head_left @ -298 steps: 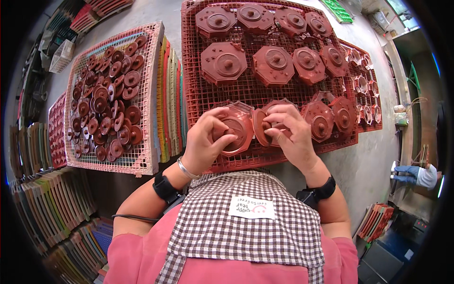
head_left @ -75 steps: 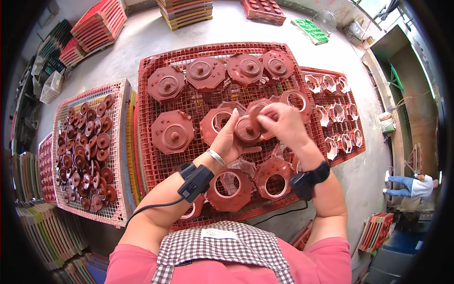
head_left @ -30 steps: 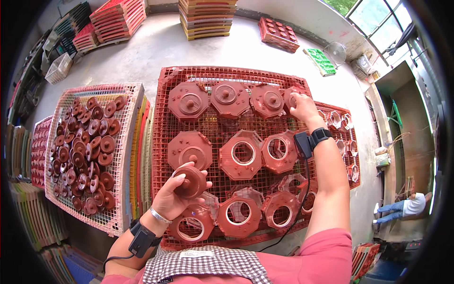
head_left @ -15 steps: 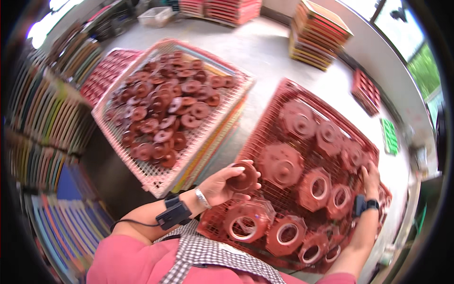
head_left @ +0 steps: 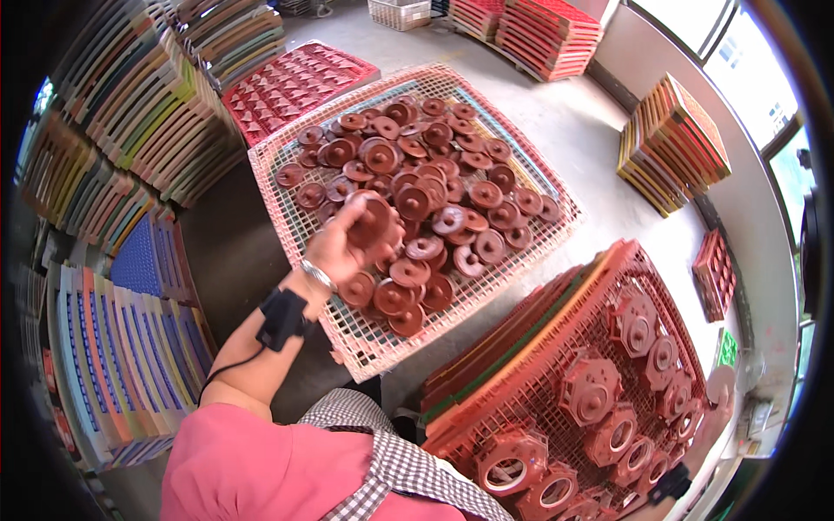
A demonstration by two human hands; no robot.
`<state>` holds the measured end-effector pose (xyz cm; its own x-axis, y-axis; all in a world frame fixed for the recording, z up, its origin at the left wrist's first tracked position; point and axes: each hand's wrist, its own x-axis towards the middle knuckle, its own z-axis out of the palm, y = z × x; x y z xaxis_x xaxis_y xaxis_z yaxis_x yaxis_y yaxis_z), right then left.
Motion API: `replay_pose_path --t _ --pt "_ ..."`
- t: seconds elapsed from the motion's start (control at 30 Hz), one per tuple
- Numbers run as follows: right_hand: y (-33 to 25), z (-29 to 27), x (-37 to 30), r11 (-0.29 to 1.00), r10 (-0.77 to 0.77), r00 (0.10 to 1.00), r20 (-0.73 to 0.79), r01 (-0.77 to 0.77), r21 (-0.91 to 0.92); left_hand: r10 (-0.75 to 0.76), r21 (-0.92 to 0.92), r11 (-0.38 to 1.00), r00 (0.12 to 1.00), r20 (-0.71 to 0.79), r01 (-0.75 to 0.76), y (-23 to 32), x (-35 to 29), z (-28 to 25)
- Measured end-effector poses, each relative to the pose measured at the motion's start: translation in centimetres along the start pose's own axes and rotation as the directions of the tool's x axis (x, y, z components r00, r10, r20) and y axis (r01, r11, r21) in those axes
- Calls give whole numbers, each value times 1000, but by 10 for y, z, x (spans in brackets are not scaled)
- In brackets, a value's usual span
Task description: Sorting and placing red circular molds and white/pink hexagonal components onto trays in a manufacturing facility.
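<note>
Over the heap of round lids (head_left: 413, 201) on a pale pink mesh tray (head_left: 365, 363), my left hand (head_left: 334, 243) is closed around one reddish-brown lid (head_left: 372, 221). Its fingers curl at the lid's edge. The heaped lids are dark red discs, many with a small centre knob. At the far right, my right hand (head_left: 714, 424), partly blurred, grips a thin brownish disc like a lid (head_left: 720, 385) beside the red mesh tray (head_left: 465, 434). That tray bears several octagonal red vessels. Some are topped by knobbed lids (head_left: 593, 403); others show a round opening with a pale rim (head_left: 506, 473).
Stacked coloured trays (head_left: 130, 347) line the left side. A red tray of small pieces (head_left: 295, 82) lies behind the lid tray. More stacks (head_left: 673, 143) stand on the floor at back right, near a red crate (head_left: 714, 276) and a green tray (head_left: 728, 347).
My left hand has moved left and away from me with its lid, from the vessels to the heap. My right hand has come off the vessels, gripping a disc. The view has turned left.
</note>
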<state>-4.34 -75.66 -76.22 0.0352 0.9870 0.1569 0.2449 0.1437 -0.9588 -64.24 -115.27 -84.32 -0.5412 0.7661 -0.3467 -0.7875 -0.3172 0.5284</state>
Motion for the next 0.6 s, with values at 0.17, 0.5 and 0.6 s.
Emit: replay_pose_path --t 0.17,0.5,0.6 --pt "-154 249 -152 989 70 717 693 41 -143 125 218 973 970 -207 -79 93 70 -87" --pt "-42 525 -189 562 -569 514 642 813 -153 241 791 611 946 -218 27 128 120 -104" --pt "-8 546 -198 639 -446 529 722 753 -156 339 860 498 938 -72 -114 122 132 -127"
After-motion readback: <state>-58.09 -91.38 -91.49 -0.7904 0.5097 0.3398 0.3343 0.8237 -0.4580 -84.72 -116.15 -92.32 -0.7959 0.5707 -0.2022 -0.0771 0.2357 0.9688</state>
